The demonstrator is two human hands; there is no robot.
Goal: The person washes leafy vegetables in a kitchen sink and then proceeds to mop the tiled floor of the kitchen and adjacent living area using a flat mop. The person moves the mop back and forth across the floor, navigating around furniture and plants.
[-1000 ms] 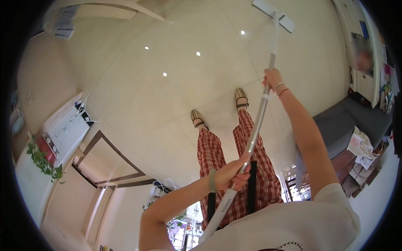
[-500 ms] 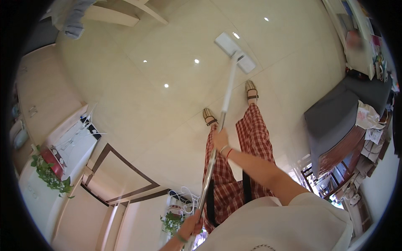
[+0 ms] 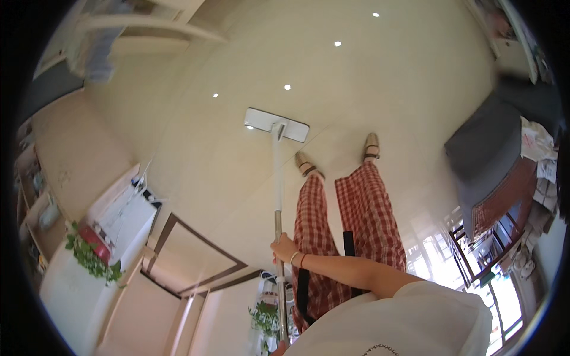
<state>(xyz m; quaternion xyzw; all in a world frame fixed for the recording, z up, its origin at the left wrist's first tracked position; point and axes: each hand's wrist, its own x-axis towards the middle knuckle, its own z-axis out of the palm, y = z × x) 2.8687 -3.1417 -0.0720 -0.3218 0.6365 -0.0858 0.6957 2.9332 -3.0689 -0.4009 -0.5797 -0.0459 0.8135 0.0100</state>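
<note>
A flat mop [image 3: 278, 172] with a white rectangular head and a white and silver pole stands in front of me, its head lying on the floor just ahead and left of my left foot. My right hand [image 3: 285, 248], with a red band and a pale bracelet at the wrist, is wrapped round the metal part of the pole. Lower down, at the picture's bottom edge, my left hand [image 3: 280, 349] closes on the pole's upper end; most of this hand is cut off. The pole runs nearly straight away from me, left of my checked trouser legs.
Pale glossy floor tiles [image 3: 255, 65] spread ahead. To the right stands a dark grey cushioned seat [image 3: 484, 160] with things piled on it. At left are a white cabinet [image 3: 124, 216] with a trailing plant [image 3: 92, 261] and a brown-framed floor panel [image 3: 190, 255]. Pale furniture legs [image 3: 148, 24] curve at the far left.
The mop head has swept from ahead of my right foot to the left and nearer. My right hand has moved left and toward me; my left hand has dropped mostly out of the picture.
</note>
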